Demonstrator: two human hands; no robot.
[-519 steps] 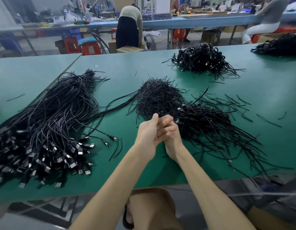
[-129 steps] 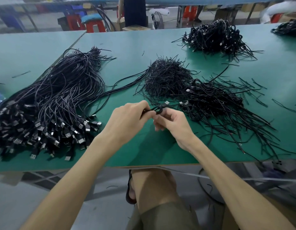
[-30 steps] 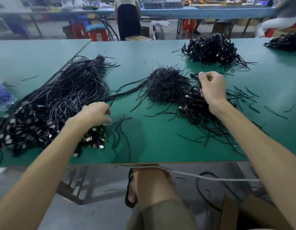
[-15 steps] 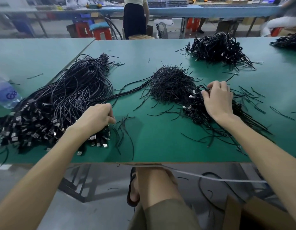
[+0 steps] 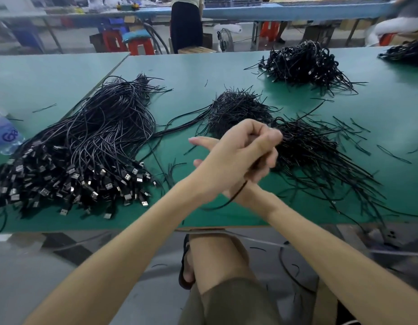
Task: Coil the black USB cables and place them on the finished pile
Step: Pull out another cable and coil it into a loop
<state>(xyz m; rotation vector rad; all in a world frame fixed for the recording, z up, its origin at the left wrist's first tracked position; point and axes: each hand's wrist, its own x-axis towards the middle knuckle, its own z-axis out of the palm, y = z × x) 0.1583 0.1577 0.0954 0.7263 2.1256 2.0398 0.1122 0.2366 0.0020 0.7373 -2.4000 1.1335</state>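
My hands meet above the green table (image 5: 203, 73), near its front edge. My left hand (image 5: 238, 156) lies on top with its fingers curled round a black USB cable (image 5: 236, 195), whose loose loop hangs below the hands. My right hand (image 5: 199, 141) is mostly covered by the left. Only two straight fingertips stick out to the left, and its grip is hidden. The big heap of uncoiled cables (image 5: 86, 148) lies at the left with its plugs toward me. A pile of coiled cables (image 5: 308, 146) sits just right of my hands.
A bunch of short black ties (image 5: 236, 109) lies behind my hands. More cable piles sit at the far right (image 5: 301, 64) and at the right edge (image 5: 407, 52). A water bottle (image 5: 4, 134) lies at the left edge. Loose ties scatter at the right. A person (image 5: 186, 22) stands beyond the table.
My left hand left the uncoiled heap and my right hand left the coiled pile. Both came together at the centre with a cable between them.
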